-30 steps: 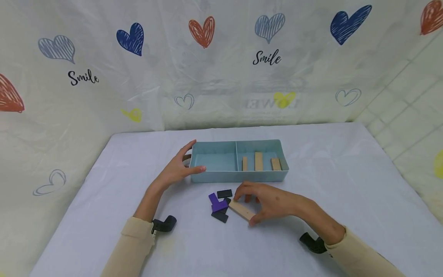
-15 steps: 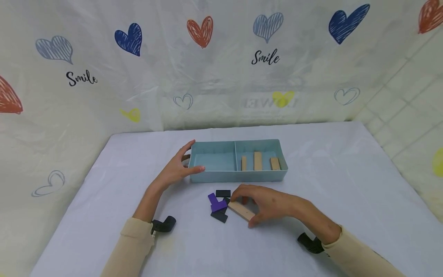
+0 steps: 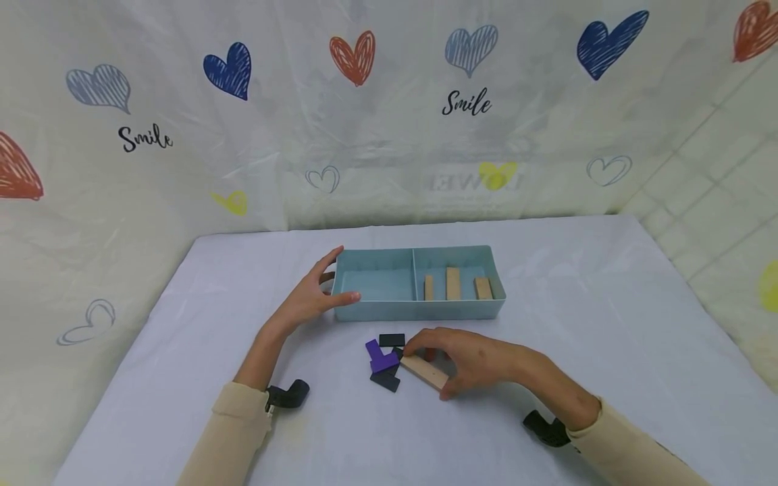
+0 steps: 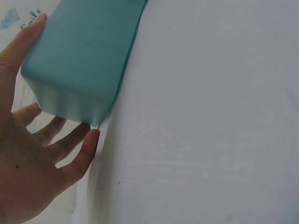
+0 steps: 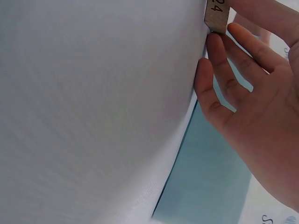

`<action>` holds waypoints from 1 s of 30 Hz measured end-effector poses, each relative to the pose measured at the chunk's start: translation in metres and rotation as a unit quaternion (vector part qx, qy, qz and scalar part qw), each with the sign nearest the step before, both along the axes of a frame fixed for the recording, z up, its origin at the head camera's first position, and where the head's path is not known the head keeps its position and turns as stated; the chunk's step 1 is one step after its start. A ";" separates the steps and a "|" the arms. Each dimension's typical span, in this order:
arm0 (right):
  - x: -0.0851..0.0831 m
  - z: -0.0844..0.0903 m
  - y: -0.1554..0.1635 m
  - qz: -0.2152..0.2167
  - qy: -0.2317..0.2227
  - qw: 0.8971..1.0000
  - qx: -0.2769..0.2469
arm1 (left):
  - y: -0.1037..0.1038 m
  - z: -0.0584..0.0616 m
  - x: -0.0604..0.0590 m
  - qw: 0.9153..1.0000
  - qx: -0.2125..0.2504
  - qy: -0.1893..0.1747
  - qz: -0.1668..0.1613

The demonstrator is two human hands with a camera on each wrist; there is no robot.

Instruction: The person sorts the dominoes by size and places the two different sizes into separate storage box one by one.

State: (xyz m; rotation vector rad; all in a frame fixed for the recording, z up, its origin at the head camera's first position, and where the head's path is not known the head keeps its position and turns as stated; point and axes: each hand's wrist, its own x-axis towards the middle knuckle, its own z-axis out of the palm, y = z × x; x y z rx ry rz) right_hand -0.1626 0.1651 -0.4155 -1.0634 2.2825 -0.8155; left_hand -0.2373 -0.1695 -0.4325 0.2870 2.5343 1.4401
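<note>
A light blue two-compartment box [image 3: 419, 310] stands on the white table. My left hand [image 3: 306, 300] holds its left end, thumb over the front rim and index finger at the back corner; in the left wrist view the fingers touch the box's end wall [image 4: 70, 98]. My right hand [image 3: 480, 358] pinches a long wooden block [image 3: 424, 371] lengthwise, fingertips at its far end and thumb at its near end. In the right wrist view the block [image 5: 217, 16] shows printed digits, with fingertips right by it. The block lies in front of the box, low over the cloth.
Three wooden blocks, one of them a tall block [image 3: 452, 283], stand in the box's right compartment. Left of the held block lies a purple angled piece [image 3: 381, 358] on top of black pieces [image 3: 385, 381], with a black rectangle [image 3: 392, 340] just behind.
My right hand has lowered slightly and its fingers have closed onto the ends of the wooden block. The left hand and box keep their places.
</note>
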 end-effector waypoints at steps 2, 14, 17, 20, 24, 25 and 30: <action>0.000 0.000 0.000 0.000 0.004 1.000 -0.001 | 0.000 0.000 0.000 1.000 0.000 0.000 0.000; 0.000 0.002 -0.001 -0.017 0.016 1.000 -0.014 | 0.000 0.000 0.001 1.000 0.001 -0.004 0.003; 0.000 0.003 -0.002 -0.022 0.021 0.999 -0.022 | 0.000 -0.001 0.000 1.000 -0.002 -0.004 0.003; 0.000 0.004 -0.003 -0.029 0.029 0.999 -0.030 | 0.000 0.000 0.000 1.000 -0.003 -0.003 0.001; 0.000 0.008 -0.003 -0.035 0.044 0.997 -0.050 | 0.000 0.001 0.001 1.000 0.001 -0.001 -0.002; 0.001 0.009 -0.003 -0.037 0.049 0.997 -0.055 | 0.000 0.001 0.001 1.000 0.002 -0.001 -0.003; 0.002 0.013 -0.004 -0.051 0.065 0.994 -0.074 | -0.001 -0.001 0.000 1.000 0.000 0.000 -0.001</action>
